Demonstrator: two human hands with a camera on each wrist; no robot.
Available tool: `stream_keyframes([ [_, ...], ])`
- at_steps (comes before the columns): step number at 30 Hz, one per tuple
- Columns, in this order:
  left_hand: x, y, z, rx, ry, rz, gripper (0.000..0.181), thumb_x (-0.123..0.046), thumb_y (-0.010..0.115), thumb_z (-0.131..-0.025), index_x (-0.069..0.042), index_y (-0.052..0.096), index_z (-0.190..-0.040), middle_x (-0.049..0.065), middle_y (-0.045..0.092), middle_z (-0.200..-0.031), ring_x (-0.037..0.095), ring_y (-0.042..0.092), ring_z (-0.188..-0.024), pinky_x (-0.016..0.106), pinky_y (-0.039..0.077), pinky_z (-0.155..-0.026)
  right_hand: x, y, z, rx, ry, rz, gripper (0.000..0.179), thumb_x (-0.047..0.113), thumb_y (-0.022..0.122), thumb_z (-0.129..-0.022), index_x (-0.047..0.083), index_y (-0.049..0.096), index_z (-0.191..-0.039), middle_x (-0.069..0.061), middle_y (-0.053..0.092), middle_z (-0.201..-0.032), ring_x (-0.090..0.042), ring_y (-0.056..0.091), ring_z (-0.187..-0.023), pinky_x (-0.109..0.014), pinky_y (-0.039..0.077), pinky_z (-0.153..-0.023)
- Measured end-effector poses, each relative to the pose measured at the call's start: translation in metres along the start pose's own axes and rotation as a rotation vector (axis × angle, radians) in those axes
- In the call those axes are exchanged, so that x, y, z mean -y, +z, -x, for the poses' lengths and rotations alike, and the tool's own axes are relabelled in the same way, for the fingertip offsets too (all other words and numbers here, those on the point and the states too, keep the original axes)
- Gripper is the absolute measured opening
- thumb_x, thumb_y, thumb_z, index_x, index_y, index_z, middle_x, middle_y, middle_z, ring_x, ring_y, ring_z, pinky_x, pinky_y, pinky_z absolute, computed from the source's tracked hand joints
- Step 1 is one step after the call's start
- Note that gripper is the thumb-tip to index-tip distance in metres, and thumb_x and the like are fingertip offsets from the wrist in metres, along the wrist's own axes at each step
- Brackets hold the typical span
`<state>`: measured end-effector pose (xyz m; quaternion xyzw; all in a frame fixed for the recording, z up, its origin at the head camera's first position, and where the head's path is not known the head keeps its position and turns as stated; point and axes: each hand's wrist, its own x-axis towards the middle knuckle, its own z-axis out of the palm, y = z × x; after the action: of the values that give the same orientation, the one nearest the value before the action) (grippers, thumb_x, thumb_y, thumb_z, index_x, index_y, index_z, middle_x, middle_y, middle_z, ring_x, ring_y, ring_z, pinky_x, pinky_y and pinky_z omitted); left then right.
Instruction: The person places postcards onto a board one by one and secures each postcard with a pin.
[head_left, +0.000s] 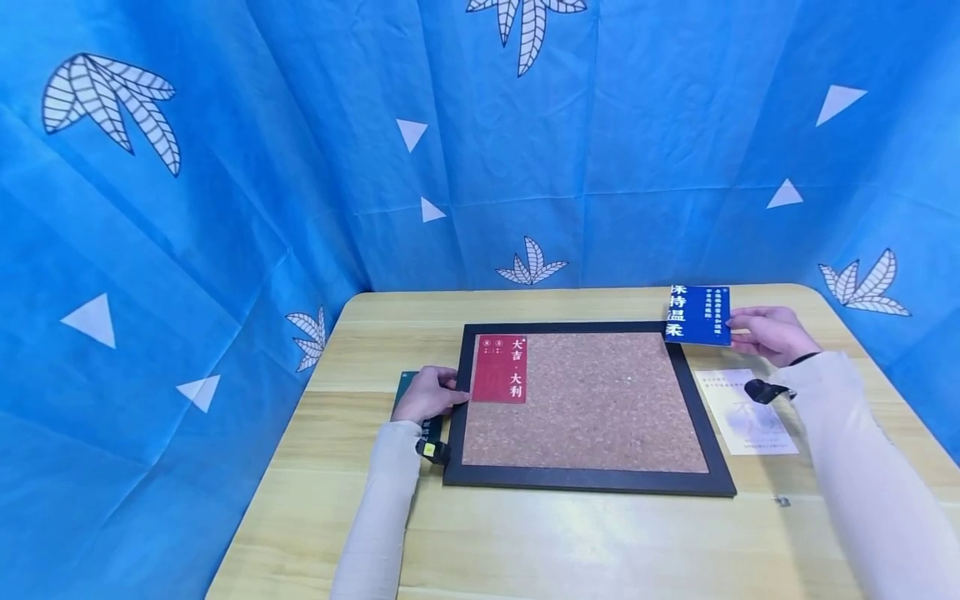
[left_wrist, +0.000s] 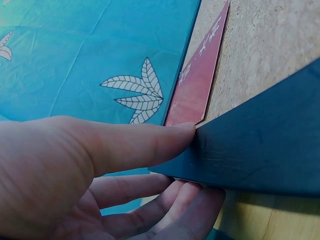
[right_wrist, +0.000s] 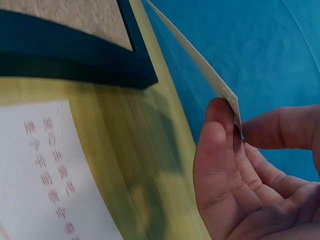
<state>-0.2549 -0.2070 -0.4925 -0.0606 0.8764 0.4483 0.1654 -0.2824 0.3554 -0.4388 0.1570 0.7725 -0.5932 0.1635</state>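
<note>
One blue card (head_left: 697, 316): our right hand (head_left: 772, 333) pinches its right edge, raised over far right corner of board (head_left: 585, 408). Our left hand (head_left: 427, 395) grips board's left edge, thumb on top. Card looks light, thin, fairly stiff, creasable; we'd hold edges.

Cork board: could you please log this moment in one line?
left hand: grips frame | right hand: pinches blue card | red card: on cork board | pale card: on table
</note>
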Motion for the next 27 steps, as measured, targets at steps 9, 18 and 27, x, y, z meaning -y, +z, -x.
stream_keyframes([
  [9,0.000,0.000,0.000,0.008,-0.002,0.002,0.063,-0.020,0.082,-0.089,-0.004,0.059,-0.144,0.013,0.066,-0.119,0.023,0.071,-0.096,0.039,0.063,-0.085,0.009,0.018,0.004,0.048,-0.033,-0.035,0.058,0.013,0.050,-0.107,-0.010,0.026,-0.154,0.018,0.067,-0.084,0.002,0.069,-0.078,-0.019,0.060,-0.078],
  [18,0.004,-0.003,0.002,-0.002,0.005,-0.018,0.063,-0.021,0.083,-0.089,-0.004,0.058,-0.145,0.012,0.066,-0.119,0.024,0.070,-0.097,0.039,0.063,-0.087,0.015,0.044,0.008,0.074,-0.049,-0.014,0.061,0.012,0.050,-0.106,-0.012,0.024,-0.155,0.018,0.067,-0.086,0.000,0.072,-0.082,-0.022,0.061,-0.081],
  [27,0.002,-0.002,0.000,0.003,0.001,-0.001,0.063,-0.020,0.083,-0.088,-0.004,0.059,-0.144,0.013,0.066,-0.118,0.023,0.071,-0.095,0.038,0.063,-0.085,0.019,0.061,0.009,0.108,-0.075,-0.050,0.051,0.009,0.052,-0.105,-0.013,0.033,-0.148,0.014,0.070,-0.086,-0.002,0.073,-0.080,-0.022,0.061,-0.079],
])
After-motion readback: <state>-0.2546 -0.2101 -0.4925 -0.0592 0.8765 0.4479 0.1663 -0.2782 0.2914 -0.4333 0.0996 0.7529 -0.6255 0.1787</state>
